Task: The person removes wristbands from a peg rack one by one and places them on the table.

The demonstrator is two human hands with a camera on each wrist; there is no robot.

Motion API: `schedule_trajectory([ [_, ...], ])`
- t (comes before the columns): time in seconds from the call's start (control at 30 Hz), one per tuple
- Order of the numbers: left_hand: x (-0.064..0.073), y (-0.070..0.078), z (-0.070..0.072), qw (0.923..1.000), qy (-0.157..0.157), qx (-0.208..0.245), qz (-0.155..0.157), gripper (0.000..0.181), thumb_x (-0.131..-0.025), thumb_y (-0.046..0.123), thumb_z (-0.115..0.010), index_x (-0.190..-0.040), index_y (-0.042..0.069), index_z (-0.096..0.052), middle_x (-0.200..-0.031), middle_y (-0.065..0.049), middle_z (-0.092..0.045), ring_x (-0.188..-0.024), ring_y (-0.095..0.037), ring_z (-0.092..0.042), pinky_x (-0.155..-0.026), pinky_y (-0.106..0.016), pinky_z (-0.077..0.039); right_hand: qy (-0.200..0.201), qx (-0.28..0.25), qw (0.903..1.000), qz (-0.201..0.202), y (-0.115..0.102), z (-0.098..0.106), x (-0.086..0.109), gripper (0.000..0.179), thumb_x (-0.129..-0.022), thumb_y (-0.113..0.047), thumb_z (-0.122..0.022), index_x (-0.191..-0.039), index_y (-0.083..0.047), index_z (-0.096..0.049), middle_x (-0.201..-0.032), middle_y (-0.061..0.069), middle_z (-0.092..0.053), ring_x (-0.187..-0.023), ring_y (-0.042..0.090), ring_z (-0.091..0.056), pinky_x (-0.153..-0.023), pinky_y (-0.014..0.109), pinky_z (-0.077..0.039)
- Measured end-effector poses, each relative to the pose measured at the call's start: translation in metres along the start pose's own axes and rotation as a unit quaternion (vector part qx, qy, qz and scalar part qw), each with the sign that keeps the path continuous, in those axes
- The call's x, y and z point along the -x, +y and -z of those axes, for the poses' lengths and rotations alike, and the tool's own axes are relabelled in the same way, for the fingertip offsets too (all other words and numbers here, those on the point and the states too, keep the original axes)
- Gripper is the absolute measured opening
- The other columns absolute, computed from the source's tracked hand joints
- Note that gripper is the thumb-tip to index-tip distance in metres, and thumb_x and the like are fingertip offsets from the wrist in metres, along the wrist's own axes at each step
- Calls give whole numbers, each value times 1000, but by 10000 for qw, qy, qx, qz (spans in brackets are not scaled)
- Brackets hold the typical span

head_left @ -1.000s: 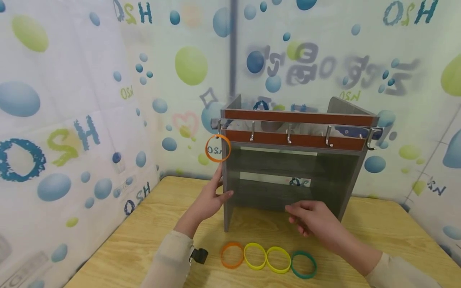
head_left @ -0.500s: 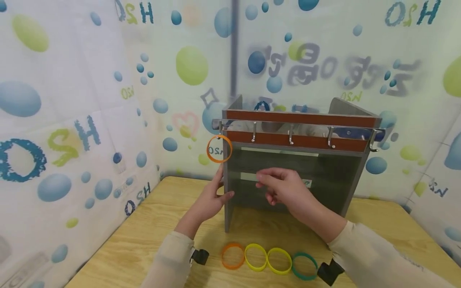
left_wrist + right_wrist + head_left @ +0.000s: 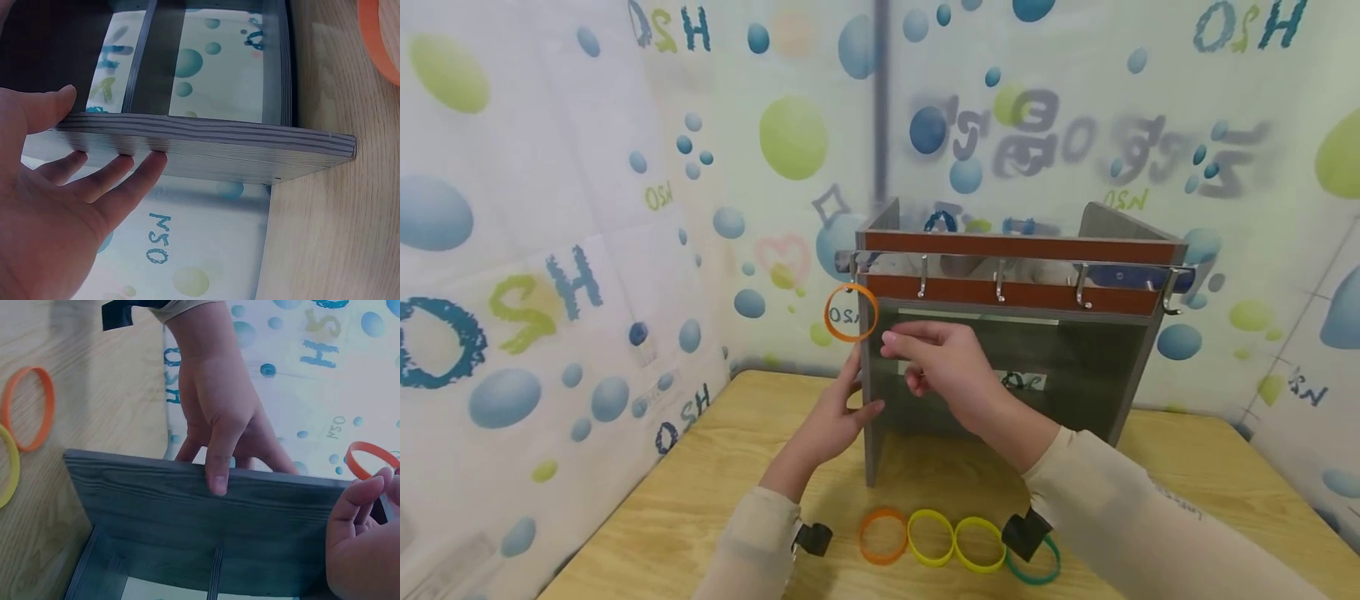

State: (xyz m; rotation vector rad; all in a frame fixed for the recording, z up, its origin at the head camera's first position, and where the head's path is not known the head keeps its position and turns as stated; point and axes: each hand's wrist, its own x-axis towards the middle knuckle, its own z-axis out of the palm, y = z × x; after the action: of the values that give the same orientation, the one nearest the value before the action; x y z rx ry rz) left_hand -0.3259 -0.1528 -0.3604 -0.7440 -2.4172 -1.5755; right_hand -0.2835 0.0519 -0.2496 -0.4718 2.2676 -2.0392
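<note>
A grey wooden shelf unit (image 3: 1142, 358) carries a metal hook rail (image 3: 970, 265) on its red-brown front. An orange silicone wristband (image 3: 827, 312) hangs from the leftmost hook. My left hand (image 3: 831, 421) grips the unit's left side panel (image 3: 206, 134), thumb inside and fingers outside. Just right of the hanging band is my right hand (image 3: 943, 362), fingers curled and thumb near the index tip, with nothing visible between them. In the right wrist view its fingertips (image 3: 369, 486) overlap the band's lower edge; whether they touch is unclear.
On the wooden table (image 3: 677, 500), in front of the unit, lie another orange wristband (image 3: 863, 550), two yellow wristbands (image 3: 912, 546) and a green wristband (image 3: 1037, 577) partly behind the right wrist's camera (image 3: 1026, 533). Patterned curtains (image 3: 587, 333) enclose the table.
My right hand has moved left and up across the unit's front, to beside the hanging orange wristband. My left hand stays on the side panel.
</note>
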Motion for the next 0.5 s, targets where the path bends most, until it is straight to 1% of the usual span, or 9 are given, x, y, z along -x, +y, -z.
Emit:
schedule_trajectory([
  [0.07,0,0,0,10000,10,0,5,101,-104,4,-65,-170,49,-3,-180,0,-15,-157,-48,-36,-109,-60,-56,27,-51,10000,25,-2,-5,-2,41,-103,-30,-73,-137,-9,-69,-120,15,-78,-58,15,-53,-62,27,-49],
  [0.13,1,-1,0,10000,13,-11,73,101,-104,5,-66,-169,49,-3,-181,2,-14,-158,-47,-36,-109,-61,-56,54,-86,9999,56,-3,-9,-4,40,-103,-29,-74,-137,-8,-70,-119,17,-78,-57,15,-53,-61,26,-50],
  [0.27,0,-2,0,9999,4,-20,113,100,-105,6,-65,-170,46,-1,-181,2,-10,-158,-48,-34,-110,-61,-55,179,-206,9996,100,-5,-17,-7,37,-102,-26,-75,-134,-8,-72,-116,14,-80,-55,14,-53,-58,25,-50],
  [0.4,-1,-3,0,10000,-37,-32,36,100,-105,7,-64,-171,43,1,-182,0,-6,-158,-50,-34,-110,-62,-54,271,-417,9987,112,-7,-25,-10,33,-101,-23,-76,-129,-8,-74,-115,12,-80,-52,12,-52,-56,25,-48],
  [0.5,-1,-3,0,10000,-68,-54,6,100,-105,7,-65,-171,43,2,-182,1,-5,-157,-50,-36,-110,-61,-55,316,-503,9981,136,-8,-30,-11,27,-101,-22,-76,-124,-6,-75,-113,15,-80,-51,12,-52,-55,24,-48],
])
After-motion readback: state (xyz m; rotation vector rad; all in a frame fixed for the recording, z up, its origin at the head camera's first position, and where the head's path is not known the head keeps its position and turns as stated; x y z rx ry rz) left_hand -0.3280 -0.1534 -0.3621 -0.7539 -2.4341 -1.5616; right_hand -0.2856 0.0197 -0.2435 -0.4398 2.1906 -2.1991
